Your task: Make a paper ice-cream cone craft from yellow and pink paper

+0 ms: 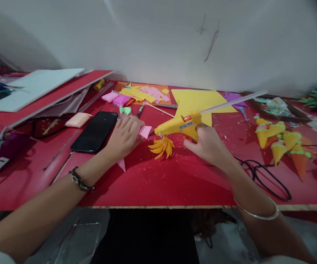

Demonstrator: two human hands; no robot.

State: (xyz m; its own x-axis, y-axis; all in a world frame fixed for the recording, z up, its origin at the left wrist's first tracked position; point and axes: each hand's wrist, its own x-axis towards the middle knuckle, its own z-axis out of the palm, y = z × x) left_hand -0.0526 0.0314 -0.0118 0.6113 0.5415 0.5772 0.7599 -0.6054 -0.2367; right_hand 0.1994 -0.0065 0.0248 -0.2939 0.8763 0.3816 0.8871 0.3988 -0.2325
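Note:
My right hand (pixel 209 145) is wrapped round the handle of a yellow glue gun (pixel 179 124), which points left with a long clear glue stick (pixel 232 102) out of its back. Under the nozzle sits a yellow paper piece with curved petals (pixel 161 147). My left hand (pixel 126 135) is closed, with a small pink paper piece (pixel 145 131) at its fingertips, just left of the nozzle. Another pink paper point (pixel 122 165) shows below that wrist. A black phone (pixel 95 132) lies beside my left hand.
Yellow sheets (pixel 202 101) and paper scraps (pixel 147 94) lie at the back of the red table (pixel 158 187). Boards (pixel 37 88) are stacked at the left. Paper cones (pixel 282 143) and a looped black cable (pixel 271 179) are on the right. A wall stands behind.

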